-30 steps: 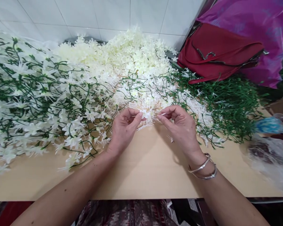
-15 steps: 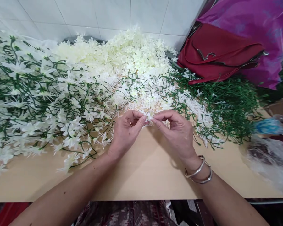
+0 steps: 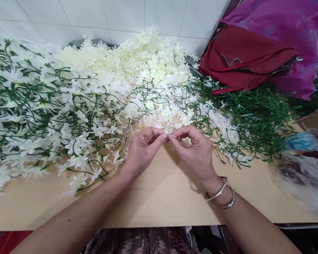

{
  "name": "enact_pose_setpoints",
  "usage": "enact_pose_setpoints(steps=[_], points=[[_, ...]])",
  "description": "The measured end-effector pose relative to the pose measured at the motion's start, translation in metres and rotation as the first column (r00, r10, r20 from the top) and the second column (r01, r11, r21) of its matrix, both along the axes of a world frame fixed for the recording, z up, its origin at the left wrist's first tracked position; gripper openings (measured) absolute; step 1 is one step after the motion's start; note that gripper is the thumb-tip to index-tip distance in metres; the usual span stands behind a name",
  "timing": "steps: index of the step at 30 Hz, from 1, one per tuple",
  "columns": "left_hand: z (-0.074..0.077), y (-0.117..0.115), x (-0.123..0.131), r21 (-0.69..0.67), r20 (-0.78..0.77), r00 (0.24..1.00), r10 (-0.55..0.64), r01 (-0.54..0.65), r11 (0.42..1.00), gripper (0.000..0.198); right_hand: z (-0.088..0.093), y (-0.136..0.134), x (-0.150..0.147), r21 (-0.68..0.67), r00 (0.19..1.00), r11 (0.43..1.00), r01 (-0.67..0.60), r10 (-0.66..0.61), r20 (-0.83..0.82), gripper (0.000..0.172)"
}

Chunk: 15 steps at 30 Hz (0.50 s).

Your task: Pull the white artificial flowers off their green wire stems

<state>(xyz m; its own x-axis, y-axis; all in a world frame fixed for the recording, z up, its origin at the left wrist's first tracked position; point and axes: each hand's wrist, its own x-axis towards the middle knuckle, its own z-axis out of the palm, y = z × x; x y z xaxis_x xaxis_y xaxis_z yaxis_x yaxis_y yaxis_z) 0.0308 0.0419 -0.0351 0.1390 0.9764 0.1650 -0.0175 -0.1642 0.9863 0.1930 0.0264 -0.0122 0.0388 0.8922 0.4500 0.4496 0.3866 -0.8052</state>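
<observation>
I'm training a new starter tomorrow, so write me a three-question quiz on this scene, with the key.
1. Multiple choice. What is at the fingers of the left hand and the right hand?
A) a pair of scissors
B) a white flower
C) a roll of tape

2. True or false. The red bag lies to the right of the cream flower heap.

3. Fill in the blank. The bangles are on the ____ wrist.

Key: 1: B; 2: true; 3: right.
</observation>
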Motion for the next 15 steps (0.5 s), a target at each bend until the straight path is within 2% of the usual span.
enact_pose_setpoints(steps=[2, 5, 9, 11, 15], points=[[0.0, 0.0, -0.001, 0.029, -0.023, 1.0, -0.01, 0.011, 1.0, 0.018, -0.001, 0.002, 0.001, -0.026, 0.998, 1.0, -0.008, 0.007, -0.056, 0.011], [0.001, -0.001, -0.001, 0.059, -0.034, 0.999, -0.033, 0.035, 0.998, 0.017, -0.002, 0.005, 0.004, -0.071, 0.994, 0.997, -0.043, 0.035, -0.105, 0.02], [0.006, -0.003, 0.0, 0.082, -0.02, 0.999, -0.026, 0.028, 0.996, 0.014, 0.0, 0.009, 0.007, -0.075, 0.993, 0.995, -0.066, 0.058, -0.098, 0.006], [0.009, -0.004, -0.001, 0.087, -0.015, 1.0, 0.027, -0.025, 0.996, 0.016, 0.0, 0.011, 0.009, -0.073, 0.985, 0.995, -0.072, 0.059, -0.16, 0.006], [0.008, 0.0, -0.004, 0.112, -0.021, 0.978, 0.207, -0.204, 0.973, 0.019, -0.002, 0.015, 0.014, -0.1, 0.948, 0.992, -0.071, 0.036, -0.315, 0.008]])
